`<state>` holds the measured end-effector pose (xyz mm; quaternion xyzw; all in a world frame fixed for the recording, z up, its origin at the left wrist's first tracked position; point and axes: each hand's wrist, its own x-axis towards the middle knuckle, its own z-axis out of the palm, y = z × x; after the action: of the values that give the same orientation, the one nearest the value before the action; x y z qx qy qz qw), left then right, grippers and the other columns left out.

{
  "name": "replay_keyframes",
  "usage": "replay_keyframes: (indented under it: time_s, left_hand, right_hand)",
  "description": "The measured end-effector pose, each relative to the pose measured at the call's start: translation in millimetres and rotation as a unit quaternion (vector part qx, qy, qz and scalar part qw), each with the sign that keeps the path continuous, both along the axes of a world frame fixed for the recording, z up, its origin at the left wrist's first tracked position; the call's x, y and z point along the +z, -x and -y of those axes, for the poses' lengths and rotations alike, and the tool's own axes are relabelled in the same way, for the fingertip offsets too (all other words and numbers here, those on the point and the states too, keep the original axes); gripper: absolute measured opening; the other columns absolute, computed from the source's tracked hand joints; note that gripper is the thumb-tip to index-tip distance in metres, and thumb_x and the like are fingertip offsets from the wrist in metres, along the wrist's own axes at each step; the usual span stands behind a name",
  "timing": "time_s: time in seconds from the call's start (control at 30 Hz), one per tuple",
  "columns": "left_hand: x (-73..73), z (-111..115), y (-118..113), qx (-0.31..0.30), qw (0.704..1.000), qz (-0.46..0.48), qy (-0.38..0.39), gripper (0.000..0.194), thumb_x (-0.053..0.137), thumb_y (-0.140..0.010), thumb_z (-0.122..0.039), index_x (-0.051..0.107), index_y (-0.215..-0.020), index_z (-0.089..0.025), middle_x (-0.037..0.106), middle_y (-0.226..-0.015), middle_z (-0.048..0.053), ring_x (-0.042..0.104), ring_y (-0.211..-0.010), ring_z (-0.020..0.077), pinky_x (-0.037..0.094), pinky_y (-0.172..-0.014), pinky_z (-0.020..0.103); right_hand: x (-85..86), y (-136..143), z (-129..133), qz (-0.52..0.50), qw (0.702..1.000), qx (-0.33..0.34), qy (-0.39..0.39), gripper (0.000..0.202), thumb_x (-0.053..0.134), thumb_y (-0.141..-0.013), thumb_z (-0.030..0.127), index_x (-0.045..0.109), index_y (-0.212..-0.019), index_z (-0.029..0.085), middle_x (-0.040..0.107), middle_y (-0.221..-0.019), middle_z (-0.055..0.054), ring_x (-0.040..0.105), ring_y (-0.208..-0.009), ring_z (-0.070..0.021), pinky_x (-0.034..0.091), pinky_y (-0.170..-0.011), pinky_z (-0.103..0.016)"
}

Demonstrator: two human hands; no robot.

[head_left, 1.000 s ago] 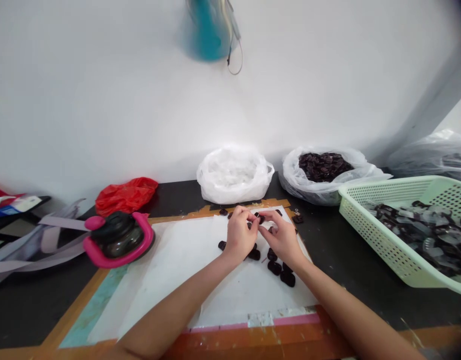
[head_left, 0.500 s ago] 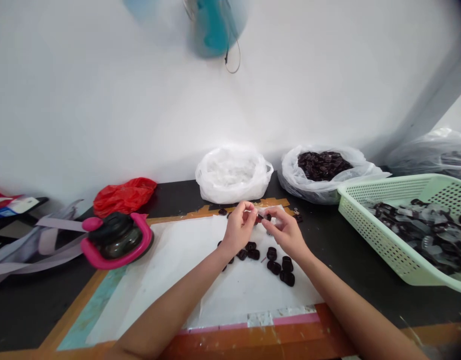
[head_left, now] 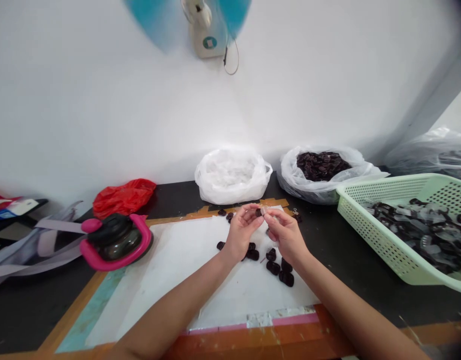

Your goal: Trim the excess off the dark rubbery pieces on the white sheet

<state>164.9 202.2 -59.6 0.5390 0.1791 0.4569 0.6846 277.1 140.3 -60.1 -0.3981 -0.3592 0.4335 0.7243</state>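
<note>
Above the white paper sheet (head_left: 170, 260), my left hand (head_left: 242, 231) pinches a small dark piece (head_left: 258, 212) in its fingers. My right hand (head_left: 286, 235) is closed on a small clear piece (head_left: 264, 211), held right against the dark one. The fingertips of both hands nearly meet. Several dark plastic pieces (head_left: 286, 278) lie on the paper below my right hand, and more (head_left: 253, 254) lie beside my left wrist, which partly hides them.
Behind stand a white bag of clear pieces (head_left: 234, 192) and a bag of dark pieces (head_left: 322, 166). A green basket (head_left: 384, 245) of mixed pieces is at right. At left are a pink-handled jug (head_left: 117, 240) and a red bag (head_left: 123, 197). A fan (head_left: 207, 30) hangs above.
The fingers of both hands have shifted around the small pieces, and the clear piece now shows upright between them. My left hand has turned slightly.
</note>
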Motion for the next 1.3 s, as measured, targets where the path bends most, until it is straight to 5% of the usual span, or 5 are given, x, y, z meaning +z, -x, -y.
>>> replay_keyframes:
  time_s: [0.17,0.33,0.73,1.3]
  left_hand:
    - [3.9,-3,2,-0.027,1.000,-0.005,0.004,0.029,0.072,-0.074,-0.026,0.061,-0.099,-0.018,0.065,-0.101,0.005,0.059,-0.096,0.0161,0.046,-0.088,0.030]
    - [2.8,-3,2,-0.041,0.999,-0.007,0.006,0.029,0.074,-0.073,-0.029,0.058,-0.095,-0.018,0.065,-0.094,0.004,0.060,-0.090,0.0155,0.047,-0.087,0.032]
    - [-0.4,-9,4,-0.020,0.998,-0.049,-0.029,0.028,0.073,-0.074,-0.028,0.067,-0.100,-0.018,0.067,-0.104,0.008,0.061,-0.098,0.0186,0.047,-0.087,0.032]
    - [10.6,-7,7,-0.030,0.994,-0.092,-0.053,0.026,0.075,-0.071,-0.025,0.070,-0.095,-0.016,0.070,-0.088,0.006,0.065,-0.078,0.0164,0.051,-0.080,0.033]
  right_hand:
    - [0.6,-2,1,-0.010,0.999,0.035,0.005,0.022,0.072,-0.075,0.037,0.065,-0.086,0.020,0.044,-0.059,0.005,0.026,-0.042,-0.0036,0.024,-0.036,-0.017]
    - [5.8,-6,3,-0.036,0.997,0.067,0.009,0.024,0.072,-0.074,0.039,0.060,-0.082,0.020,0.030,-0.050,0.009,0.020,-0.040,-0.0042,0.022,-0.035,-0.016]
    - [9.3,-14,2,-0.013,0.996,0.073,0.054,0.031,0.071,-0.074,0.038,0.052,-0.065,0.015,0.060,-0.057,-0.002,0.024,-0.035,-0.0017,0.018,-0.032,-0.016]
    - [9.6,-14,2,0.099,0.993,0.019,0.061,0.032,0.066,-0.077,0.045,0.058,-0.075,0.014,0.060,-0.065,-0.001,0.031,-0.036,-0.0024,0.021,-0.031,-0.016]
